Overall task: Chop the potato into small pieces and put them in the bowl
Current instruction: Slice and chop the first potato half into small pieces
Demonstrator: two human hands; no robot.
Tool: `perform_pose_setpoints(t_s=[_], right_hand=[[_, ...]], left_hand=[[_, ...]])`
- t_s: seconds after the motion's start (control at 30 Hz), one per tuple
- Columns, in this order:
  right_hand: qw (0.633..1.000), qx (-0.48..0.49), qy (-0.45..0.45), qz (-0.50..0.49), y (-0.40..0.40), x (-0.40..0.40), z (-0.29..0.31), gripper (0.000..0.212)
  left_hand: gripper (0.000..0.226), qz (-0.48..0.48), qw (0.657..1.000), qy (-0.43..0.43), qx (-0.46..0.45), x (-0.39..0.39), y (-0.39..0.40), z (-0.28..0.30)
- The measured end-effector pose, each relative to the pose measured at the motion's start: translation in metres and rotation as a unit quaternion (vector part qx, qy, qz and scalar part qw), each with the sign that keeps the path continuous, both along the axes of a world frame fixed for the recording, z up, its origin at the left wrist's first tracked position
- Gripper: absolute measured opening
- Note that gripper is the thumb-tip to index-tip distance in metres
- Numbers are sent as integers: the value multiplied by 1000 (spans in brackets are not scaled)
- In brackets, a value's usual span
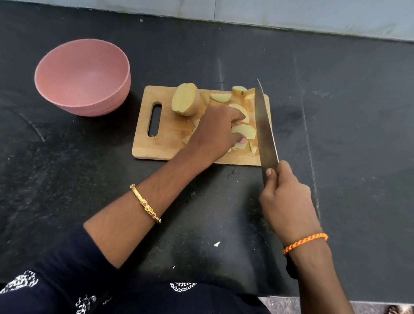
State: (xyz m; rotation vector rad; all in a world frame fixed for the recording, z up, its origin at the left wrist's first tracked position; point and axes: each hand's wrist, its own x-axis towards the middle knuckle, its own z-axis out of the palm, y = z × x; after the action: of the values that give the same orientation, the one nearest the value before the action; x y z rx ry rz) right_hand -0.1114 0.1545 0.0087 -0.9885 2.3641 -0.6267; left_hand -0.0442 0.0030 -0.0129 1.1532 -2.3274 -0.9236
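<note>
The left hand point(217, 129) curls over potato slices point(243, 131) on the cutting board point(160, 146), fingers bent to pin them, while the right hand point(285, 192) grasps the handle of the knife point(264, 127). The blade runs away from the person, just right of the pinned slices. The uncut potato half point(185, 99) sits left of that hand; the bowl point(82, 76) stands further left, off the board.

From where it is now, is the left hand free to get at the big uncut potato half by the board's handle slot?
Probably yes. The left hand rests on slices just beside the potato half, nothing lies between them, and the knife is on the far side.
</note>
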Motion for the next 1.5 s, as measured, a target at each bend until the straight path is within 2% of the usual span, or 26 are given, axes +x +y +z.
perform_pose_setpoints(t_s=[0.23,0.37,0.53,0.77,0.87,1.17,1.37,1.5], right_hand=[[1000,-9,-9,-10,-3,1,-3,20],[1000,-7,-3,-16,17,2,4,25],[999,-30,9,-15,17,8,5,21],[1000,10,8,-8,-15,11,-8,17],[998,56,29,3,-18,9,-5,11],[985,155,32,61,13,1,14,13],[994,80,64,49,16,-3,14,17],[992,76,64,77,1,-1,2,13]], left_hand=[[47,11,999,23,27,1,-1,-1],[48,-3,999,16,34,2,-5,-1],[49,-9,1000,5,25,1,-7,-2],[48,-2,1000,8,28,-1,-7,-1],[47,6,1000,9,26,-2,-7,-1],[45,23,999,19,23,-1,-1,0],[39,43,998,8,-33,6,1,-2],[43,56,998,18,-23,9,2,1]])
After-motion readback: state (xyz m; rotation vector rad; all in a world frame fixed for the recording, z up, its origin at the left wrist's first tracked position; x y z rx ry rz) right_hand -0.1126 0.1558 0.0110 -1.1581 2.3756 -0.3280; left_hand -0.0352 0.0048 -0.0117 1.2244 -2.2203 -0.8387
